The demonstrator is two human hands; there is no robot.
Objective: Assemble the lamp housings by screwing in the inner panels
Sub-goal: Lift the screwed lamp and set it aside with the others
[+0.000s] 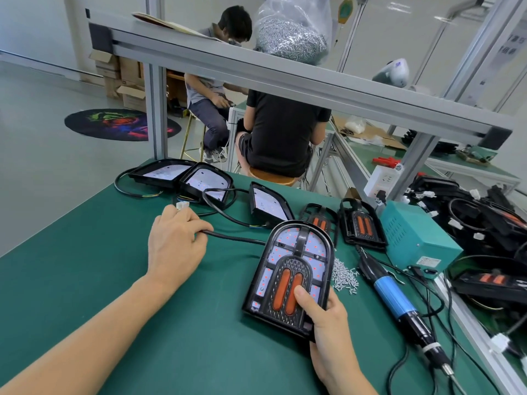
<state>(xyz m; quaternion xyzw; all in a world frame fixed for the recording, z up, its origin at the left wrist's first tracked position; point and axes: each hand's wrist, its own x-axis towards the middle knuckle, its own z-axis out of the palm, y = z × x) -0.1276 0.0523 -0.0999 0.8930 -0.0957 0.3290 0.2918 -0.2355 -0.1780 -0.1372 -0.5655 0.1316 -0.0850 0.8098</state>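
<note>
Your right hand pinches the lamp housing at its near edge, thumb on the inner panel, low and right of centre; it looks stiff, light, likely slick plastic, best held by the rim; your left hand, left of centre, curls around its cable.

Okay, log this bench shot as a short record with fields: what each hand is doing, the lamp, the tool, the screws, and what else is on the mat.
left hand: grips the black cable running from the lamp
right hand: holds the lamp housing at its near edge, thumb on the inner panel
electric screwdriver: lying on the green mat, unheld
screws: loose pile between housing and screwdriver
other housings: at the mat's far edge
power supply: teal box, right
</note>
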